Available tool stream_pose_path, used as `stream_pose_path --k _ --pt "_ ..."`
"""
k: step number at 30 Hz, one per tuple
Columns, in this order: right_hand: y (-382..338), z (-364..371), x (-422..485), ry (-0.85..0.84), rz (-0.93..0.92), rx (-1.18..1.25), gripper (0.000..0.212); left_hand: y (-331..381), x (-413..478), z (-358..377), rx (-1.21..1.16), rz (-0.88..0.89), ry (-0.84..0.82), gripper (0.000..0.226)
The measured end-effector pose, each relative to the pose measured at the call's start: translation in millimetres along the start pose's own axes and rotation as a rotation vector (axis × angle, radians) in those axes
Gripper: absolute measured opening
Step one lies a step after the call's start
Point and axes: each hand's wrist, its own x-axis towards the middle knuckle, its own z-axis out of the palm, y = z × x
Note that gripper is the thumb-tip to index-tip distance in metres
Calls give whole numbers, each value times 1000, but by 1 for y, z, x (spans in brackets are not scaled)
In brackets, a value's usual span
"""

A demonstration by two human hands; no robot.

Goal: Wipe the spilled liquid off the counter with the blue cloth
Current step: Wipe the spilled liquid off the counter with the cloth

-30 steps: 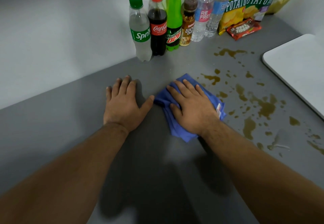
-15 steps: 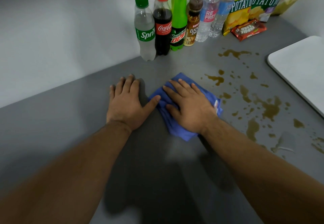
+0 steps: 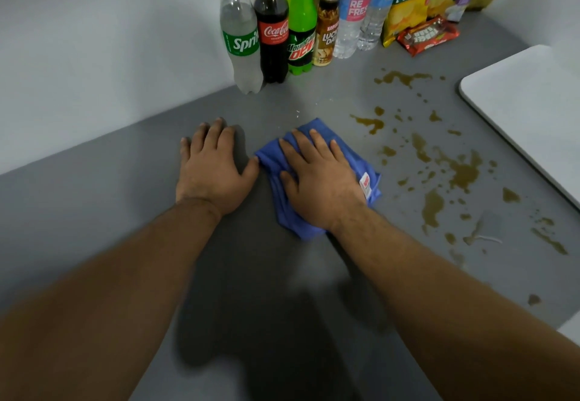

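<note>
From the head camera, the right hand [image 3: 320, 181] presses flat on the blue cloth [image 3: 345, 156], fingers straight and slightly spread, on the grey counter [image 3: 94, 228]. The left hand [image 3: 213, 168] lies palm-down just beside it, fingers extended and close together, thumb tip about touching the cloth's edge, though that is hard to tell. The brown spilled liquid [image 3: 461, 171] spatters the counter right of the cloth. Bottles, a Sprite bottle [image 3: 241, 36] among them, line the wall.
</note>
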Motion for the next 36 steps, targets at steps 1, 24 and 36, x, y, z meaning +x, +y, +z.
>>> stream_pose_path --k 1,24,36 --pt "1 0 -16 -5 -5 4 60 1 -1 -1 4 2 -3 80" --pt "40 -2 -191 -44 77 10 60 82 -113 1 -58 152 30 48" --pt "46 -5 -172 -12 173 -1 65 90 -119 -4 -38 172 8 57"
